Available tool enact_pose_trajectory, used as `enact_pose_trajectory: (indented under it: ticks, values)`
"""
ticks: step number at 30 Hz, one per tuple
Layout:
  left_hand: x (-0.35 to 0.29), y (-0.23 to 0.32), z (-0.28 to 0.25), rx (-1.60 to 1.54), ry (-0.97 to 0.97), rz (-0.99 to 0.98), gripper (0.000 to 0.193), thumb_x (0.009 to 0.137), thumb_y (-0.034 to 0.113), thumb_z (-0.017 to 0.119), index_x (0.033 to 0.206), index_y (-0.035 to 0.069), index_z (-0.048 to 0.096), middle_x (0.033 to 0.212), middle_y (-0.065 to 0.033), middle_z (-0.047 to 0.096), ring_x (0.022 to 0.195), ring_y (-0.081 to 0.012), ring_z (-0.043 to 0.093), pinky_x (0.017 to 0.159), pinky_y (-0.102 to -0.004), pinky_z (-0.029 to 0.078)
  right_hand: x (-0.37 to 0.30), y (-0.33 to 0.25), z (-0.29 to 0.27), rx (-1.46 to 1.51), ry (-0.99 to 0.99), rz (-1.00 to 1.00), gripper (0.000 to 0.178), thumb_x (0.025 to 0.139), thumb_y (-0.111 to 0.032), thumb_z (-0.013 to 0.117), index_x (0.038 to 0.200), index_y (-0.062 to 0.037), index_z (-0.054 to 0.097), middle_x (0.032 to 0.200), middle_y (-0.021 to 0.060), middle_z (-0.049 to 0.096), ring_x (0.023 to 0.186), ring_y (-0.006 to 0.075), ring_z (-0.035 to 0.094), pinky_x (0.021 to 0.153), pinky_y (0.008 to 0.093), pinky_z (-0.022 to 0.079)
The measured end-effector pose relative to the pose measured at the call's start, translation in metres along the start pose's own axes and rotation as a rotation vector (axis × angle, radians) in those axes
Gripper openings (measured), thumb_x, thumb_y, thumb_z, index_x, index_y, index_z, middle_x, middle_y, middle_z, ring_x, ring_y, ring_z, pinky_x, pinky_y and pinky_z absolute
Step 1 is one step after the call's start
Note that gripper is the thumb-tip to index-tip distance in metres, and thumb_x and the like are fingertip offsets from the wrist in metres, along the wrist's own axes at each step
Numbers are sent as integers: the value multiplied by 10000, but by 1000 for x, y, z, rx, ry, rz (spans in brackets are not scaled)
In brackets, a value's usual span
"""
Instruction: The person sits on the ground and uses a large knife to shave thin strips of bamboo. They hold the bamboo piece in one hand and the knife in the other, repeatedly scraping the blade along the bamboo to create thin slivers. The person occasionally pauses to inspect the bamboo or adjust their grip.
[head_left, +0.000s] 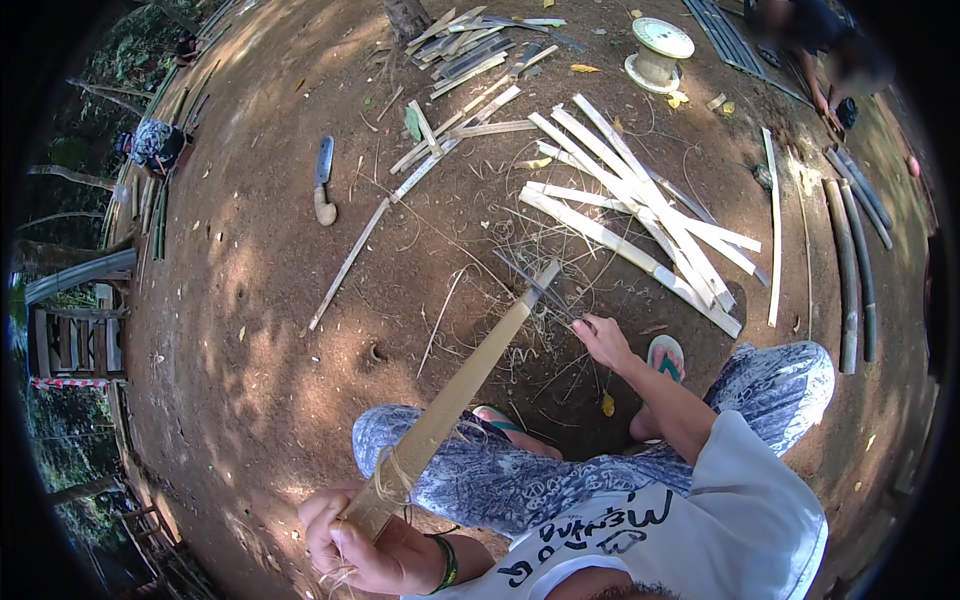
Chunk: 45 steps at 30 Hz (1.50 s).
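A long split bamboo strip (455, 405) slants across my lap, its near end at the lower left and its far end over the shavings. My left hand (370, 545) is closed round the near end, with some thin fibres curling about it. My right hand (603, 345) is closed on a knife, whose handle is mostly hidden in the fingers. The dark, narrow knife blade (522, 271) lies across the strip close to its far end. Curly bamboo shavings (520, 352) litter the ground below the blade.
Pale bamboo slats (640, 205) lie crossed ahead to the right. A broad-bladed machete (324, 172) rests on the dirt at left. Farther off are a slat pile (470, 50), a white spool (655, 65) and bamboo poles (843, 275). Other people sit at far left and upper right.
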<state>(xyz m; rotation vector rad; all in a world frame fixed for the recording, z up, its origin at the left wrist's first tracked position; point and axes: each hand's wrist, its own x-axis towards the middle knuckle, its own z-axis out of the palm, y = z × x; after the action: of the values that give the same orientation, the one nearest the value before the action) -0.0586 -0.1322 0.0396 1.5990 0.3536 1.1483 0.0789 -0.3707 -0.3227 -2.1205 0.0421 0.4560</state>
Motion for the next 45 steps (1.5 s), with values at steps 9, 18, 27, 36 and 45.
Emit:
enact_pose_trajectory:
  ticks: [9,18,27,36,45]
  values:
    - [5,-1,-3,57,9,-8,240,1010,174,552,970,-49,631,1034,-101,569,930,-162,576,811,-295,501,18,48,-7,-72,43,115,663,984,-575,505,872,57,670,758,278,640,765,427,656,724,486,486]
    - [3,1,-8,-45,-135,-4,177,995,122,559,1014,-43,620,1055,-116,560,906,-167,575,800,-295,513,34,53,-11,-283,114,173,752,966,-646,443,841,54,690,845,316,669,906,474,663,804,533,493]
    - [13,9,-15,-122,-237,-140,218,921,65,588,1048,-91,670,1072,-205,668,1018,-261,640,953,-378,470,-12,-66,3,465,-85,75,509,1028,-480,530,903,8,607,588,44,591,471,97,568,416,252,420]
    - [10,8,-19,-140,-219,-229,198,1002,79,526,1078,-73,629,1072,-203,680,978,-190,677,786,-345,603,-102,-180,-48,504,-146,-145,412,1041,-373,546,972,20,649,545,11,546,454,69,498,432,255,380]
    - [-9,13,1,-352,-227,-272,169,1034,145,545,1070,-16,585,1144,-146,610,955,-165,672,752,-330,650,-195,-227,-90,616,-339,-311,353,1035,-339,575,965,6,608,612,6,591,521,65,554,470,235,416]
